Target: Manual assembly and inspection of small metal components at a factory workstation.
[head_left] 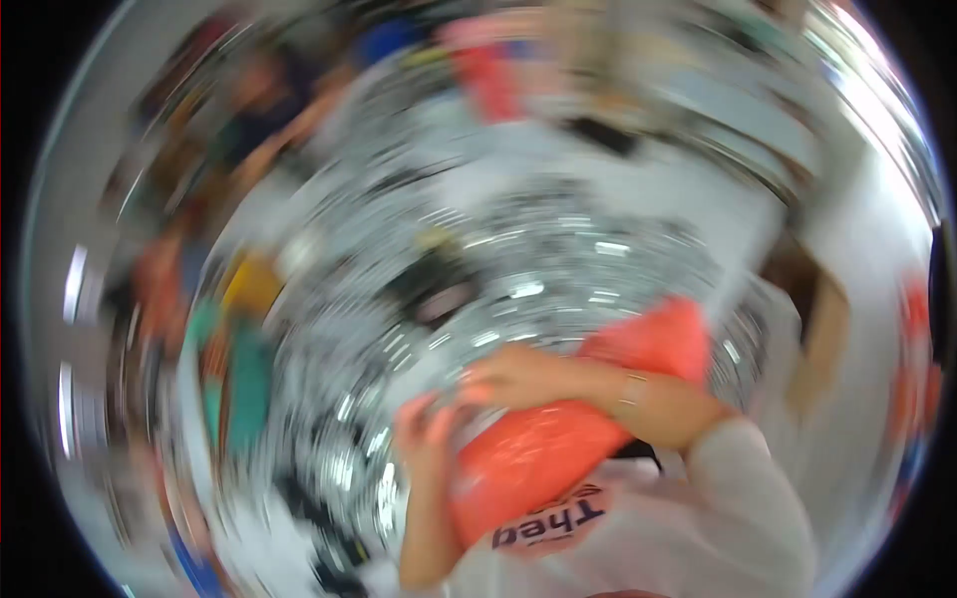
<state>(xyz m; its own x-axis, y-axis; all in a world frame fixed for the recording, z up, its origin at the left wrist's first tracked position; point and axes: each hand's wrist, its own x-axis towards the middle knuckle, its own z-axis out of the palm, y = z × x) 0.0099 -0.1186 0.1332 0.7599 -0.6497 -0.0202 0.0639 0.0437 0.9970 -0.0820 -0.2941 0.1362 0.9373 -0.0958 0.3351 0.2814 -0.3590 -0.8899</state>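
Note:
My left hand and my right hand meet in front of me, with fingers bent toward each other. Both look closed around something small and greyish, too smeared by motion to name. Under my right forearm lies a shiny orange-red plastic bag, which shows again on the forearm's far side. It rests close against my white shirt. Beyond my hands spreads a heap of small silvery pieces, blurred, on a pale table. What the bag holds is hidden.
A dark object with a pinkish patch lies among the silvery pieces. Other people sit along the left side of the table. A black flat item lies at the back. A brown chair-like shape stands at the right.

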